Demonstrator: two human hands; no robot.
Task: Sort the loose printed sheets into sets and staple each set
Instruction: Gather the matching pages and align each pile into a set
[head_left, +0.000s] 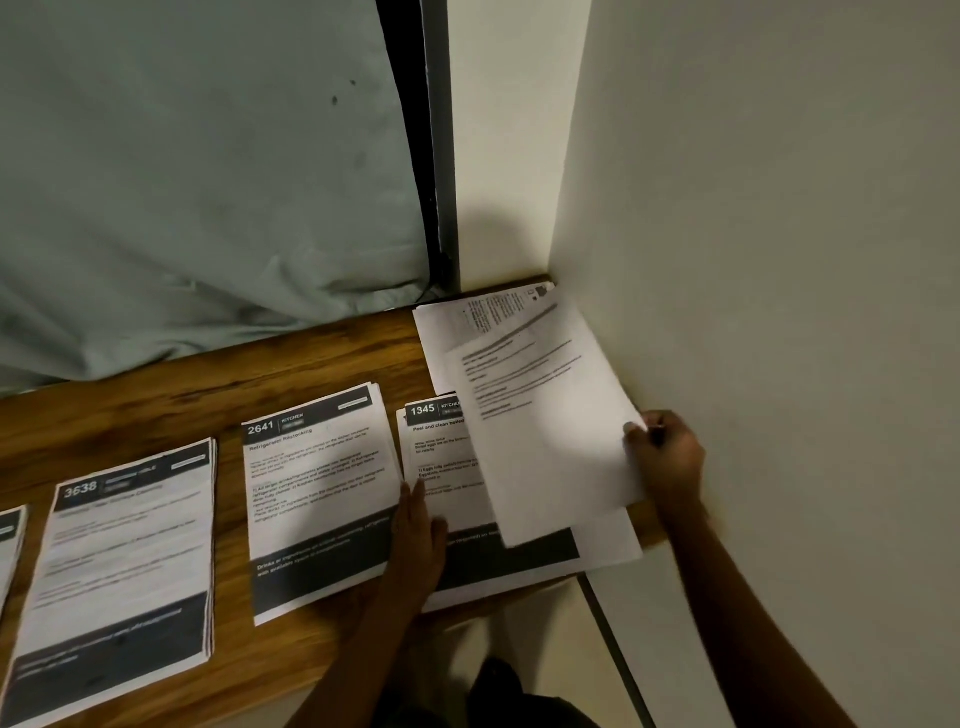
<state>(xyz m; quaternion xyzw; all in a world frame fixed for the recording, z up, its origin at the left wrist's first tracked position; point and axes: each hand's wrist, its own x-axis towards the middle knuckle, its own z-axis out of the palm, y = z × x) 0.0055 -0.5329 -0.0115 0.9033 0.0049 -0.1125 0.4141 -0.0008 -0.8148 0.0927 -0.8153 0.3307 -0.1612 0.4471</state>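
Observation:
Several stacks of printed sheets lie on the wooden table (322, 358). The stack headed 3638 (124, 561) is at the left, the stack headed 2641 (322, 493) in the middle, and the stack headed 1345 (447, 467) to its right. My right hand (667, 457) pinches the right edge of a loose sheet (550, 447), lifted and tilted over the 1345 stack. My left hand (421, 530) rests flat with straight fingers on the seam between the 2641 and 1345 stacks. More loose sheets (483, 322) lie in the far right corner. No stapler is visible.
A white wall (753, 260) closes the table's right side, right next to my right hand. A grey-green cloth (197, 182) hangs behind the table. Part of another stack (10, 545) shows at the left edge. The table's front edge runs under my forearms.

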